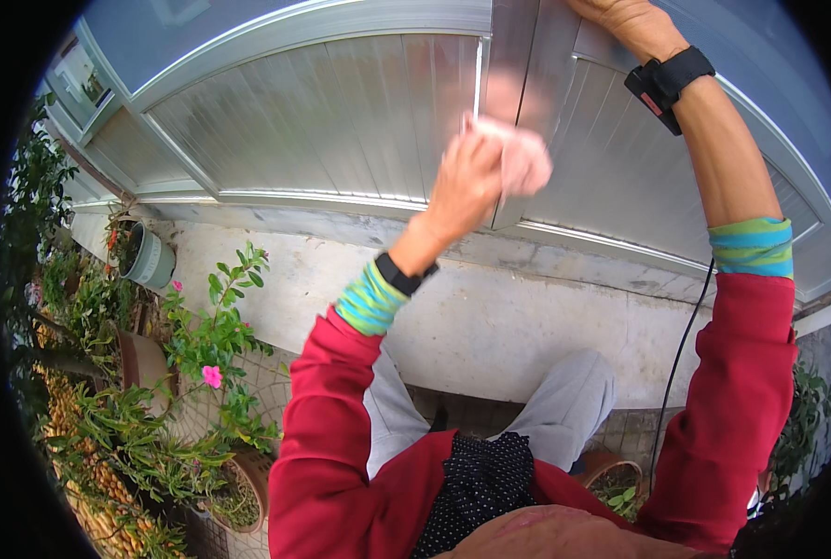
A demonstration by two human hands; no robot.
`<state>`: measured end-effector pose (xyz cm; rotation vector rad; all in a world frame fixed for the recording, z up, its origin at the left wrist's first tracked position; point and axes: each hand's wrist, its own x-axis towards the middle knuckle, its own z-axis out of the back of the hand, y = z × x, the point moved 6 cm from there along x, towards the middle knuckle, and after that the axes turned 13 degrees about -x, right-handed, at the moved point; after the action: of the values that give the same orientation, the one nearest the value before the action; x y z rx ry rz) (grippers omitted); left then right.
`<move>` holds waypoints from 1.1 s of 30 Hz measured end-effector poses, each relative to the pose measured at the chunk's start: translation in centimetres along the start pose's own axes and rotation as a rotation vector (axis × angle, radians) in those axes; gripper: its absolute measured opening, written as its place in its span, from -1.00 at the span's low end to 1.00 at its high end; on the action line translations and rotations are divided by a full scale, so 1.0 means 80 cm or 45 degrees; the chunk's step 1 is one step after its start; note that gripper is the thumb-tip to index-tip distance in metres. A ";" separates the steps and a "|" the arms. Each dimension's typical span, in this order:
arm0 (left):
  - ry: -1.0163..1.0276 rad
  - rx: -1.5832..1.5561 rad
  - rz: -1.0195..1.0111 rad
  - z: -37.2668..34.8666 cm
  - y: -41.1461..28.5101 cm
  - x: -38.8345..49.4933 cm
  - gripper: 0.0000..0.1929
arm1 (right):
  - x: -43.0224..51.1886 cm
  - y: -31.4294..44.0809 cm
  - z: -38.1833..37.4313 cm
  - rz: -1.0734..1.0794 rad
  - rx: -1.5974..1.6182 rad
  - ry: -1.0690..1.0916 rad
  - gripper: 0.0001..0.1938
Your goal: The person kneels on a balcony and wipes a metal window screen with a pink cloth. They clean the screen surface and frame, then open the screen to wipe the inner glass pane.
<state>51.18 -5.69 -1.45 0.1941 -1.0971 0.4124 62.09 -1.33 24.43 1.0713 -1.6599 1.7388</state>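
My left hand [468, 178] grips a crumpled pink cloth [523, 157], partly blurred, in front of the metal frame between two door panels. The cloth is close to the ribbed left panel [317, 119]; whether it touches is hard to tell. At the top edge, my right hand [614, 17] reaches to the upper part of the metal door frame [551, 63]. Its fingers are cut off by the picture's edge, so its hold does not show. A black band sits on each wrist.
A pale concrete ledge [457, 314] runs below the panels. Potted plants, one in a light green pot [151, 258], stand at the left, with a pink flower [212, 376]. A black cable [681, 342] hangs at the right, and a brown pot [614, 465] stands near my legs.
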 end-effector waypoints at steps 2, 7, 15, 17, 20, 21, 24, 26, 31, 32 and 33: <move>-0.175 0.160 -0.182 0.047 0.005 0.093 -0.69 | 0.012 -0.009 0.007 0.088 0.044 0.001 -0.66; -0.412 0.249 -0.136 0.070 0.028 0.178 -0.70 | 0.054 -0.044 0.012 0.204 0.340 0.147 -0.69; 0.313 0.140 -0.006 -0.027 0.003 -0.008 -0.61 | 0.090 -0.065 -0.002 -0.007 0.571 0.298 -0.63; 0.224 0.139 -0.084 -0.004 -0.004 0.029 -0.62 | 0.100 -0.072 -0.008 -0.027 0.648 0.361 -0.59; -0.142 0.278 -0.347 0.062 -0.010 0.153 -0.63 | 0.109 -0.093 -0.025 -0.229 0.938 0.642 -0.53; -0.231 0.236 -0.525 0.087 -0.013 0.201 -0.64 | 0.109 -0.098 -0.033 -0.325 1.064 0.770 -0.50; -0.326 0.265 -0.487 0.131 0.001 0.302 -0.69 | 0.135 -0.093 -0.014 -0.030 1.161 0.385 -0.42; -0.398 0.287 -0.523 0.126 0.004 0.311 -0.70 | 0.134 -0.098 -0.022 -0.159 1.225 0.527 -0.42; -0.036 0.485 -0.232 0.054 0.019 0.168 -0.56 | 0.138 -0.110 -0.028 -0.376 0.919 0.749 -0.49; -0.036 0.222 -0.202 0.050 0.021 0.141 -0.55 | 0.139 -0.111 -0.030 -0.411 0.894 0.778 -0.52; -0.016 0.111 -0.211 0.044 0.020 0.122 -0.50 | 0.140 -0.114 -0.033 -0.450 0.870 0.810 -0.54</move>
<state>51.42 -3.23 8.76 0.3622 -1.0675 0.3110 62.62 0.64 38.95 0.8575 -0.4652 2.1348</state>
